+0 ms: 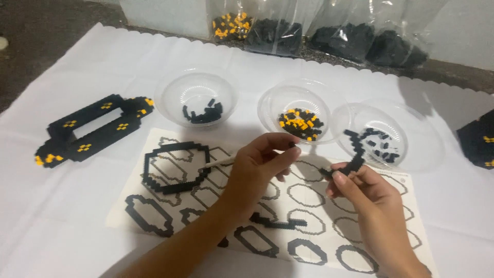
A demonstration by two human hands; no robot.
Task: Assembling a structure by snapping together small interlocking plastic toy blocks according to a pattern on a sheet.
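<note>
The curved black strip of small interlocking building bricks [356,154] is held above the printed template sheet [164,135], in front of the right-hand clear plastic bowl [422,149]. The right hand [363,198] pinches the lower end of this strip between thumb and fingertips; the strip arcs up and to the left from the grip. The left hand [260,167] is closed narrow on a single small black brick [292,145] held between thumb and forefinger, just beside the strip but apart from it. The template sheet lies flat on the white cloth [62,216] that covers the table and carries outlined oval and hexagon shapes. Several outlines are covered by finished black brick rings, including a large black hexagonal ring [177,170] at the sheet's upper left. Three clear bowls stand behind the sheet: the left bowl [170,98] contains black bricks, the middle bowl [272,103] contains mixed black and orange bricks, and the right-hand bowl contains black bricks. A long black rectangular brick frame with orange markings [92,131] lies on the cloth at far left. Clear plastic bags of bricks [278,33] stand along the rear edge.
</note>
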